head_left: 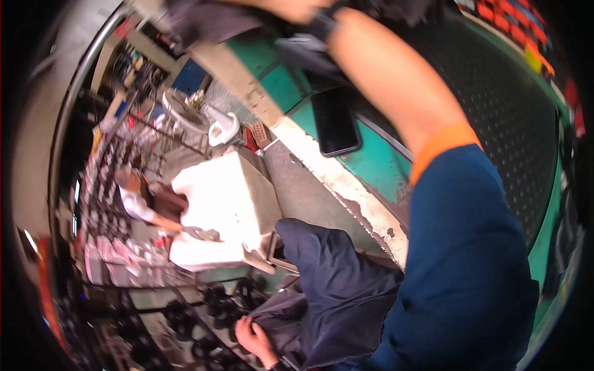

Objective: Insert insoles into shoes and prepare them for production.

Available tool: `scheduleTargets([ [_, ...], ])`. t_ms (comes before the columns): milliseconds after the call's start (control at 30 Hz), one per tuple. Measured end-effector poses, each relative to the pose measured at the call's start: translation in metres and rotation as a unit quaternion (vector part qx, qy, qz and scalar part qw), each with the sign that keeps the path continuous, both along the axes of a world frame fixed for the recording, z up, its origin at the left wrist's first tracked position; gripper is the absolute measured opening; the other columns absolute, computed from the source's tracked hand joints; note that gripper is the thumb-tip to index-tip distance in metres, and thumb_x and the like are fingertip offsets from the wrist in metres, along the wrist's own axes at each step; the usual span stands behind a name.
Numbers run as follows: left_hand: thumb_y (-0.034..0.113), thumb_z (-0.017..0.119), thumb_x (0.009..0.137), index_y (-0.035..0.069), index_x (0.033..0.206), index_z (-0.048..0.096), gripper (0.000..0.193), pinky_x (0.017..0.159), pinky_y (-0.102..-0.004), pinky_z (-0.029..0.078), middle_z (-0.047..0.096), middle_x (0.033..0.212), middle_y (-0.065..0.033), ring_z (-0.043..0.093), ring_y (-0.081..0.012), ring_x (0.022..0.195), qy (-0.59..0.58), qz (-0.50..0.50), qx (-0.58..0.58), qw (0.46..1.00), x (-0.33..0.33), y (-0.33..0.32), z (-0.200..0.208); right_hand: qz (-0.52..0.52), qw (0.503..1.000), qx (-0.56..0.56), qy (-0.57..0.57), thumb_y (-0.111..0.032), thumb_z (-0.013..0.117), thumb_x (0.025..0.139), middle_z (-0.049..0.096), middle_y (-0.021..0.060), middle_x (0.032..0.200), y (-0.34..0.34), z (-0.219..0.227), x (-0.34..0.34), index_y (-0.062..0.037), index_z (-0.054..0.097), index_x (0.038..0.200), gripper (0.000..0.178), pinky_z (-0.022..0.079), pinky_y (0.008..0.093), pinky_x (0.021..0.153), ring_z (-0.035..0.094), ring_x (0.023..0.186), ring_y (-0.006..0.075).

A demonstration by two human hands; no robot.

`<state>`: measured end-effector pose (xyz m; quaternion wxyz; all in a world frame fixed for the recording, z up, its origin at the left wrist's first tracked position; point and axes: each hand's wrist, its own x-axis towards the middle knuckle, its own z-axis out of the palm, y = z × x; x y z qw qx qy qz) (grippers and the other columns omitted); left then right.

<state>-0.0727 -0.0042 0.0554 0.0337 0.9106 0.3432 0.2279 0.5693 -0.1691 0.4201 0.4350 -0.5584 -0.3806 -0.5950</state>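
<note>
My right arm, in a dark blue sleeve with an orange cuff, reaches across to the top edge. A black band circles the wrist. My right hand [288,8] is smeared and partly cut off there, near a dark cloth [213,23]; whether it grips the cloth cannot be made out. Below that wrist, a black phone [336,122] lies screen up on a worn green surface [382,164], with a blurred black object [303,52] just beyond it. Low in the view, my left hand [252,337] rests, fingers loosely extended and holding nothing visible, against my dark trousers [340,278].
A black dotted mat [495,93] covers the right side, with orange pieces [510,21] past its far edge. At left, another person [145,195] with a gloved hand works at a white-covered table [223,191]. Racks of dark parts [142,334] stand at lower left.
</note>
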Motion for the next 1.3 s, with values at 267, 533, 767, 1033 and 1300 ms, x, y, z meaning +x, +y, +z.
scheduleTargets([
  [267, 0.010, 0.058, 0.086, 0.002, 0.104, 0.068, 0.022, 0.106, -0.0456, 0.038, 0.067, 0.120, -0.0123, 0.056, -0.0346, 0.120, -0.057, 0.059, -0.066, 0.994, -0.003, -0.009, 0.008, -0.147, 0.818, -0.371, 0.415, -0.019, 0.066, 0.080, 0.066, 0.0175, 0.119, -0.164, -0.143, 0.048, -0.0133, 0.070, 0.114, 0.035, 0.049, 0.0396, 0.091, 0.062, 0.114, 0.0331],
  [533, 0.009, 0.057, 0.086, 0.001, 0.105, 0.068, 0.023, 0.107, -0.0452, 0.037, 0.067, 0.121, -0.0119, 0.055, -0.0341, 0.122, -0.089, 0.070, -0.094, 0.989, -0.021, -0.014, -0.001, -0.027, 0.655, -0.533, 0.536, -0.031, 0.071, 0.083, 0.071, 0.0151, 0.113, -0.147, -0.127, -0.020, -0.0019, 0.068, 0.120, 0.047, 0.048, 0.0350, 0.096, 0.066, 0.109, 0.0261],
  [767, 0.008, 0.058, 0.084, 0.001, 0.103, 0.070, 0.023, 0.107, -0.0454, 0.038, 0.068, 0.119, -0.0130, 0.057, -0.0344, 0.121, -0.156, 0.087, -0.103, 0.978, -0.056, -0.011, -0.013, -0.135, 0.711, -0.495, 0.480, -0.067, 0.062, 0.080, 0.042, 0.0306, 0.146, -0.045, -0.189, -0.035, 0.0132, 0.038, 0.143, 0.105, 0.033, 0.0371, 0.114, 0.041, 0.139, 0.0383],
  [1033, 0.010, 0.064, 0.080, 0.008, 0.098, 0.073, 0.020, 0.106, -0.0456, 0.042, 0.070, 0.115, -0.0073, 0.061, -0.0283, 0.118, -0.236, 0.121, -0.105, 0.958, -0.080, -0.013, -0.023, 0.043, 0.757, -0.501, 0.417, -0.035, 0.073, 0.086, 0.066, 0.0215, 0.120, -0.054, -0.233, 0.024, 0.0126, 0.058, 0.120, 0.060, 0.047, 0.0368, 0.098, 0.062, 0.109, 0.0273],
  [1300, 0.013, 0.066, 0.080, 0.008, 0.094, 0.073, 0.017, 0.105, -0.0429, 0.043, 0.071, 0.111, -0.0056, 0.063, -0.0247, 0.113, -0.313, 0.137, -0.092, 0.935, -0.074, -0.018, -0.030, -0.182, 0.747, -0.546, 0.331, -0.059, 0.062, 0.087, 0.058, 0.0313, 0.129, -0.034, -0.217, 0.005, 0.0134, 0.054, 0.126, 0.083, 0.042, 0.0398, 0.104, 0.056, 0.123, 0.0380],
])
